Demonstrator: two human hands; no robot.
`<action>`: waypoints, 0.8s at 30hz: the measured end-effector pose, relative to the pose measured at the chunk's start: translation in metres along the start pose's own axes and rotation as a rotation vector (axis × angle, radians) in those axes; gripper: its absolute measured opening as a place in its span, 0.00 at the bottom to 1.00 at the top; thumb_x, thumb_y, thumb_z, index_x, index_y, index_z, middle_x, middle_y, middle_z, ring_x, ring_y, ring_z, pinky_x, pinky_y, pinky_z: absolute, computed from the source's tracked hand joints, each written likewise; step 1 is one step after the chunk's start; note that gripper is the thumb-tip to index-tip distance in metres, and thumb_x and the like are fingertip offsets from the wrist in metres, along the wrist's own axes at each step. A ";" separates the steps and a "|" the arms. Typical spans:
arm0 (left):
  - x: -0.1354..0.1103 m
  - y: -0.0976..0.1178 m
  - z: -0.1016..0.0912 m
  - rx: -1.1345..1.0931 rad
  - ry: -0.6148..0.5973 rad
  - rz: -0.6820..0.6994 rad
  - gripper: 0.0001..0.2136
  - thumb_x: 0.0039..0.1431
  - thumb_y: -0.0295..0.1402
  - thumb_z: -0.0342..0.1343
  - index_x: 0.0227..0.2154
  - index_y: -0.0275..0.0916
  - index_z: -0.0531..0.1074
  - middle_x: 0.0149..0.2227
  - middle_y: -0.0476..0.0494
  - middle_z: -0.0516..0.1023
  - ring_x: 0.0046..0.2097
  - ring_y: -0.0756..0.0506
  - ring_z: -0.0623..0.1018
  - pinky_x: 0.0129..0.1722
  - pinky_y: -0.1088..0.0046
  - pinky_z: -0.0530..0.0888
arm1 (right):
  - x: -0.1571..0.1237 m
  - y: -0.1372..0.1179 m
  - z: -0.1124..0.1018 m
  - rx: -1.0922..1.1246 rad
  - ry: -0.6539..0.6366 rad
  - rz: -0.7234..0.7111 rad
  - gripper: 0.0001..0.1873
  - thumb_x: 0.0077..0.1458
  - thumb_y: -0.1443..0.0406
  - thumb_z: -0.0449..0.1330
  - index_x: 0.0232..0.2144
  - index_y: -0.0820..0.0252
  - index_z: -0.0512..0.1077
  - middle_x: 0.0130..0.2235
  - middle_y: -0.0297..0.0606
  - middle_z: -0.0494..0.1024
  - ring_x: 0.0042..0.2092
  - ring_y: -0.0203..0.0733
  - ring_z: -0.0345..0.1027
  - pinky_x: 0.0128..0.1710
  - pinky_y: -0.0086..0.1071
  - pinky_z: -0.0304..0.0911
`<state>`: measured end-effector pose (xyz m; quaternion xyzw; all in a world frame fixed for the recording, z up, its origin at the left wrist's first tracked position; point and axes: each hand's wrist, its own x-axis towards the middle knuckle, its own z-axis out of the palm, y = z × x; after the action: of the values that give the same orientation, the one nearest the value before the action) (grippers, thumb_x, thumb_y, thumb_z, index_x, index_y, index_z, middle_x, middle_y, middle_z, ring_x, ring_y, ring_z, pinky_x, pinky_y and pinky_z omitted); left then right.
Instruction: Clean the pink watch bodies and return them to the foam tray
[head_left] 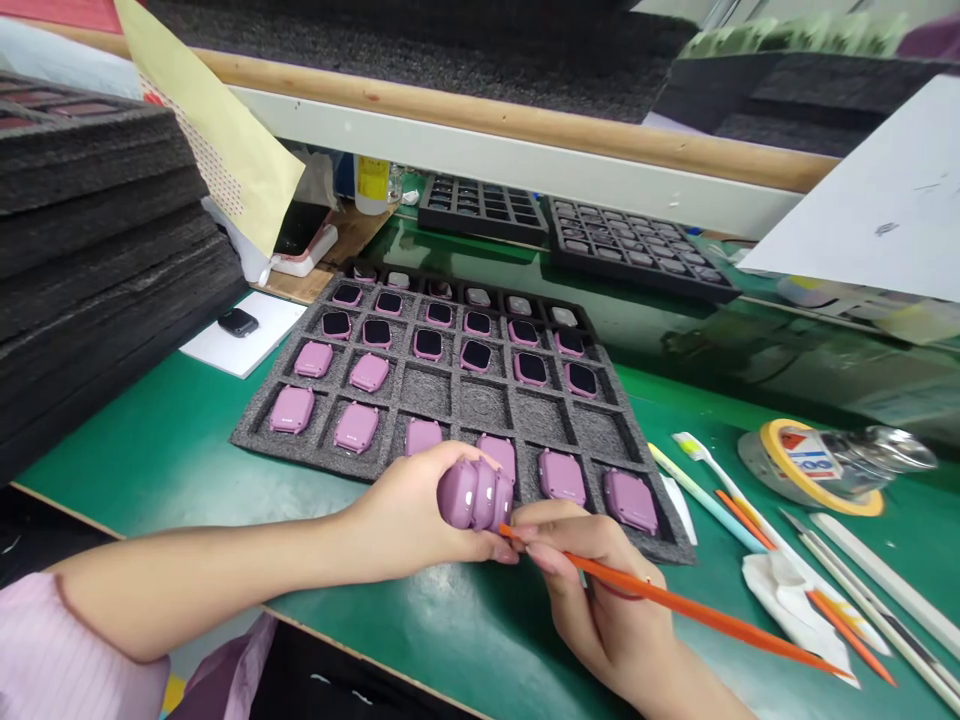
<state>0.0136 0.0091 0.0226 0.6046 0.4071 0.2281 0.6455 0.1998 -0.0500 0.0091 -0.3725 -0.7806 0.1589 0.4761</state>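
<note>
"So, can you read anything on this bench?"

"Barely. The roll of yellow tape at the right has a red, white and blue label, but its print is too blurred to read. The yellow-labelled bottle at the top middle shows no legible words either."

"And the hands?"

"The left hand is curled around a pink watch case, holding it over the lower edge of a grey foam tray. The right hand pinches a thin orange stick in a narrow grip, with its tip just beside the case."

"What's on the tray?"

"Pink cases lie face down in the lower cells, and black-faced ones fill the upper rows. A few cells are bare."

"And around it?"

"A green bench mat runs under everything, glossy toward the right. A tall stack of dark foam sheets fills the left side, and two black trays sit beyond the foam. A white toothbrush and a crumpled tissue lie at the right, and a pink sleeve shows at the lower left."
</note>
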 end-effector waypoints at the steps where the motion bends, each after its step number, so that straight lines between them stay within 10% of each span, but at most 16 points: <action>1: 0.000 0.000 0.000 0.004 -0.001 -0.001 0.24 0.41 0.34 0.73 0.44 0.41 0.73 0.43 0.46 0.81 0.44 0.42 0.79 0.46 0.65 0.74 | -0.001 0.001 0.000 -0.005 0.008 0.008 0.08 0.65 0.72 0.54 0.41 0.55 0.68 0.33 0.36 0.77 0.34 0.39 0.77 0.33 0.29 0.74; 18: -0.001 0.000 -0.001 -0.001 -0.014 -0.020 0.28 0.39 0.35 0.75 0.45 0.41 0.72 0.42 0.47 0.79 0.43 0.42 0.77 0.48 0.62 0.73 | 0.002 0.002 -0.008 0.041 0.005 0.060 0.07 0.69 0.66 0.53 0.38 0.55 0.70 0.31 0.37 0.79 0.33 0.39 0.78 0.32 0.30 0.75; 24: -0.003 -0.005 0.000 -0.059 -0.023 -0.006 0.29 0.41 0.37 0.74 0.47 0.44 0.70 0.41 0.47 0.80 0.45 0.40 0.80 0.49 0.56 0.74 | 0.006 0.031 -0.072 -0.326 0.262 0.427 0.25 0.71 0.53 0.49 0.25 0.55 0.73 0.24 0.38 0.78 0.26 0.42 0.75 0.26 0.34 0.71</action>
<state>0.0107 0.0064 0.0186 0.5868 0.3946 0.2311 0.6682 0.2737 -0.0325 0.0293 -0.6171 -0.6319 0.0783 0.4624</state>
